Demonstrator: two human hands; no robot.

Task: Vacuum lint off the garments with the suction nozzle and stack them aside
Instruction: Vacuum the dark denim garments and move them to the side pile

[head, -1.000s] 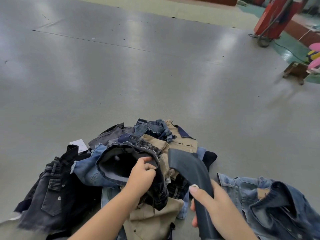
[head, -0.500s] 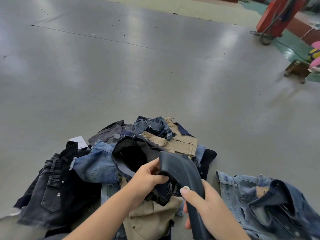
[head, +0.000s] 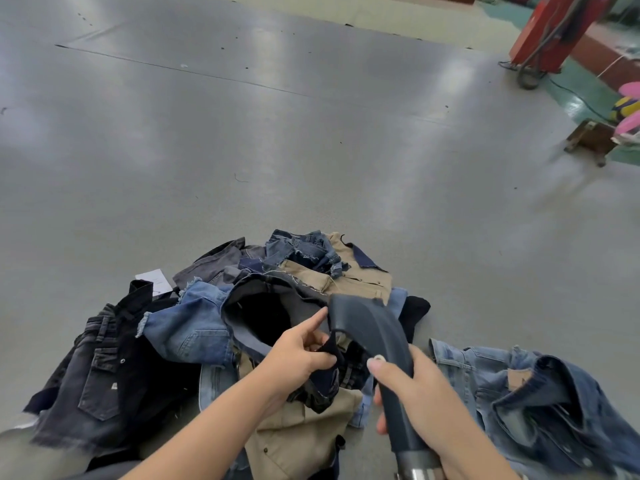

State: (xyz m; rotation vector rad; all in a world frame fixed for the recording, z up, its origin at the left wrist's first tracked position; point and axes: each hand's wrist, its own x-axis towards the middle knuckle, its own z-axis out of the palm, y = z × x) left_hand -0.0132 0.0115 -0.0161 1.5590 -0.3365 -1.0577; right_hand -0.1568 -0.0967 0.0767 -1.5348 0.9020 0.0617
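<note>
Dark denim garment (head: 263,306) pinched by left hand (head: 301,355), stretched open for suction; right hand (head: 415,393) wrapped round suction nozzle (head: 367,327), mouth against cloth. Light denim jacket (head: 519,393) lying apart on the right.

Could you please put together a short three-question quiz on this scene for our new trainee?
1. True or false: the right hand grips the suction nozzle.
2. Which garment does the left hand hold: A) the dark garment, B) the light denim jacket, C) the black jeans?
3. Fill in: the light denim jacket lies to the ____ of the pile.

Key: 1 true; 2 A; 3 right.
</note>
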